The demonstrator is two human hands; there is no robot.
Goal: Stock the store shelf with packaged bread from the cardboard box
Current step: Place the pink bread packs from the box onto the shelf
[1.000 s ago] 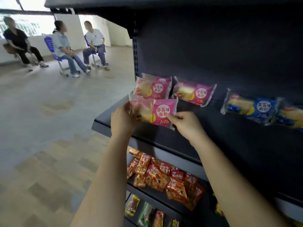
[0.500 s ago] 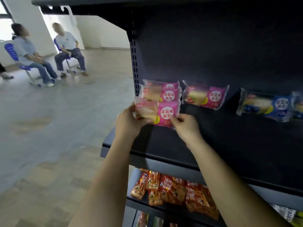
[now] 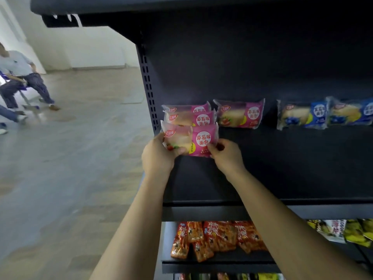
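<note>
At the centre of the frame the left hand [image 3: 157, 156] grips the left end of a pink plastic packet of bread [image 3: 202, 139]. The right hand [image 3: 227, 156] pinches its lower right corner. The packet is at the left end of the dark metal shelf [image 3: 282, 168].

Pink bread packet [image 3: 190, 140] upright on dark shelf [image 3: 282, 168], far left.

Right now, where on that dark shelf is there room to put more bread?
Lots of room: the whole front of the dark shelf is bare, before the single pink pack and the blue packs. A narrow gap sits between those two. The back left corner is crowded: pink packs bunch there, and the left hand and right hand hold the new pink pack.
</note>
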